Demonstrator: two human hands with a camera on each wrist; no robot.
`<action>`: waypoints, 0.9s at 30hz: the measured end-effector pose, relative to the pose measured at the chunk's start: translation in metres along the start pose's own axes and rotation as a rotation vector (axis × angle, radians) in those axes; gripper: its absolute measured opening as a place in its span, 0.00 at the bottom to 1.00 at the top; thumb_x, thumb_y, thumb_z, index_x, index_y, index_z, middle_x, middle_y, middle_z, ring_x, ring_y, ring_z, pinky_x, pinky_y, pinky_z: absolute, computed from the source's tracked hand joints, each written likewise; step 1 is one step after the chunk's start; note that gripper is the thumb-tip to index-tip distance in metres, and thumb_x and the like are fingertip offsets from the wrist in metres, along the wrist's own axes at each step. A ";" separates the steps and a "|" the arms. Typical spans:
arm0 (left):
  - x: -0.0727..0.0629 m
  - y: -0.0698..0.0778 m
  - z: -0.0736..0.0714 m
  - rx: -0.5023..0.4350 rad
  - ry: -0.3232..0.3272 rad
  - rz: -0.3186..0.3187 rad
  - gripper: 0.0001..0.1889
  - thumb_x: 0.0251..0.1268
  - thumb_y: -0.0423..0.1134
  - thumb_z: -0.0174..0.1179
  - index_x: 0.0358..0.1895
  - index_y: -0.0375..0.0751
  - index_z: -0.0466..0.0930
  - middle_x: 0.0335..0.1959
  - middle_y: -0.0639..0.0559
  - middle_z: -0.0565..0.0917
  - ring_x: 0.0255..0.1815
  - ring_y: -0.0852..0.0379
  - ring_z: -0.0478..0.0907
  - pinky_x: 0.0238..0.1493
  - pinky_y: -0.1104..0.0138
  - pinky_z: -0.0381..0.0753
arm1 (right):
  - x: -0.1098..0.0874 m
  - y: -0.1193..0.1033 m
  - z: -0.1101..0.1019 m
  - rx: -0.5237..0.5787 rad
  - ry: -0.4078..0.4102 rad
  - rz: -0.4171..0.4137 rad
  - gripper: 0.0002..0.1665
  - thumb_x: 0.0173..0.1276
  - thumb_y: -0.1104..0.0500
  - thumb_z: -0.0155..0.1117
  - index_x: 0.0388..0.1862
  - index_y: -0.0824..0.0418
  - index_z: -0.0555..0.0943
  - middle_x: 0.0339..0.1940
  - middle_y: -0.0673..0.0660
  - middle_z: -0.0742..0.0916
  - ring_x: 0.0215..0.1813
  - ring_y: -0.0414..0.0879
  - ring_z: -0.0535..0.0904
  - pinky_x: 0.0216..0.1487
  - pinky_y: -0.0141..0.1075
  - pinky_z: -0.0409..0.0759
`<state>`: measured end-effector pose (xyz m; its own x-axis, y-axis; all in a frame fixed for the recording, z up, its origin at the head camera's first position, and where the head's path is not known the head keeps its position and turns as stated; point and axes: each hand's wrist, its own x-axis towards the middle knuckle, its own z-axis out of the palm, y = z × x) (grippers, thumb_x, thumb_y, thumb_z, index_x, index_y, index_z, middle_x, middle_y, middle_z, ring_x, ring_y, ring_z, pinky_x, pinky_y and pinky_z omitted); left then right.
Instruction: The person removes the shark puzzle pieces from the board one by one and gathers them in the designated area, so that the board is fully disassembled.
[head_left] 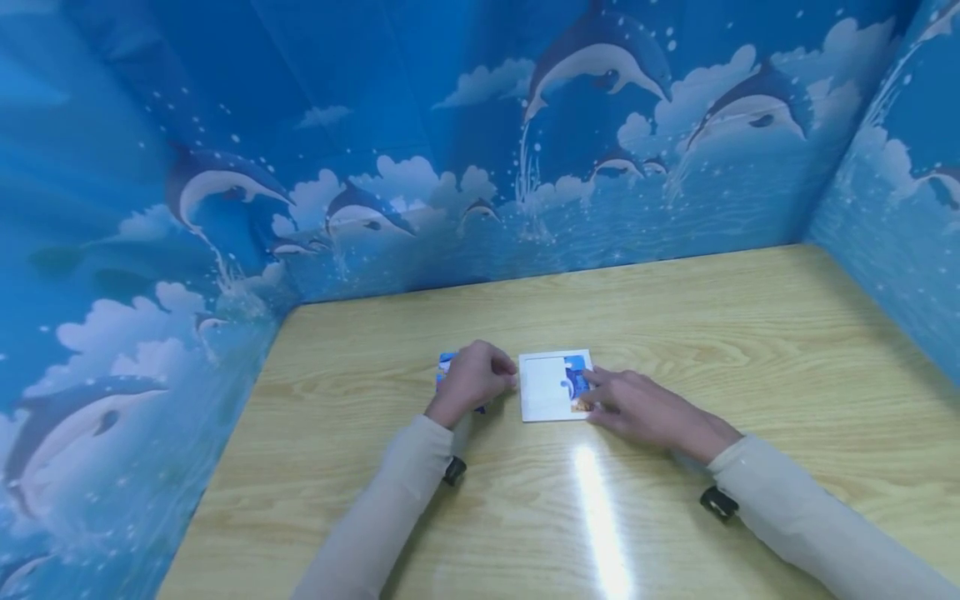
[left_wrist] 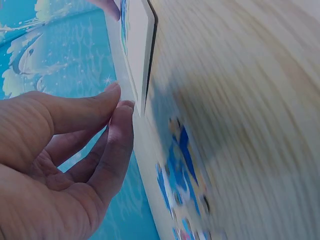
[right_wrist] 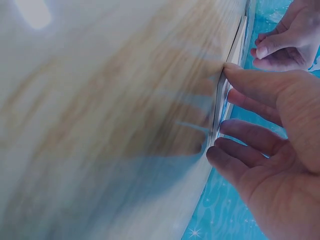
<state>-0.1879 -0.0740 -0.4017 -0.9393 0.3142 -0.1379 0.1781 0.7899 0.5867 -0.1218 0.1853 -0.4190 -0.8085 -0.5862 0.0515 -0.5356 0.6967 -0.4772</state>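
Note:
A white puzzle tray [head_left: 542,400] lies on the table. Joined picture pieces [head_left: 576,382] in blue and sandy colours fill its right part; the left part shows bare white. My right hand [head_left: 641,408] rests at the tray's right side, fingers spread and fairly straight, thumb at the near right corner. Left of the tray hovers my left hand [head_left: 474,379], fingers loosely bent. In the left wrist view its thumb and forefinger tips come close, with nothing visible between them. Loose puzzle pieces [left_wrist: 180,167] lie on the table beneath the left hand, which partly hides them in the head view.
The wood-grain table [head_left: 360,358] meets a blue dolphin-print curtain [head_left: 420,183] at the back and sides. A bright light streak [head_left: 600,517] reflects off the tabletop in front of the tray. Dark wrist devices [head_left: 718,503] sit at both cuffs.

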 end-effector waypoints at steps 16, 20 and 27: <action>0.022 0.035 0.033 -0.004 -0.021 0.007 0.10 0.57 0.35 0.75 0.43 0.40 0.89 0.37 0.50 0.89 0.36 0.57 0.83 0.41 0.68 0.83 | -0.002 0.000 -0.003 0.017 -0.038 0.038 0.17 0.70 0.61 0.68 0.54 0.67 0.84 0.67 0.75 0.74 0.64 0.68 0.77 0.62 0.57 0.75; 0.025 0.040 0.038 -0.016 -0.018 0.021 0.12 0.57 0.35 0.75 0.44 0.39 0.89 0.39 0.48 0.90 0.38 0.56 0.85 0.43 0.68 0.83 | -0.001 0.000 -0.003 0.016 -0.047 0.047 0.16 0.70 0.62 0.68 0.54 0.67 0.84 0.67 0.75 0.75 0.63 0.68 0.77 0.61 0.55 0.78; 0.027 0.047 0.046 -0.054 -0.028 0.023 0.09 0.58 0.35 0.74 0.42 0.40 0.89 0.36 0.50 0.89 0.35 0.58 0.83 0.40 0.69 0.82 | 0.000 0.001 -0.003 0.018 -0.057 0.043 0.15 0.70 0.61 0.68 0.53 0.66 0.85 0.67 0.75 0.75 0.61 0.66 0.79 0.59 0.53 0.80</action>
<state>-0.1918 -0.0047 -0.4145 -0.9266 0.3469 -0.1454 0.1826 0.7528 0.6325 -0.1231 0.1869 -0.4163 -0.8154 -0.5786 -0.0194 -0.4955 0.7149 -0.4934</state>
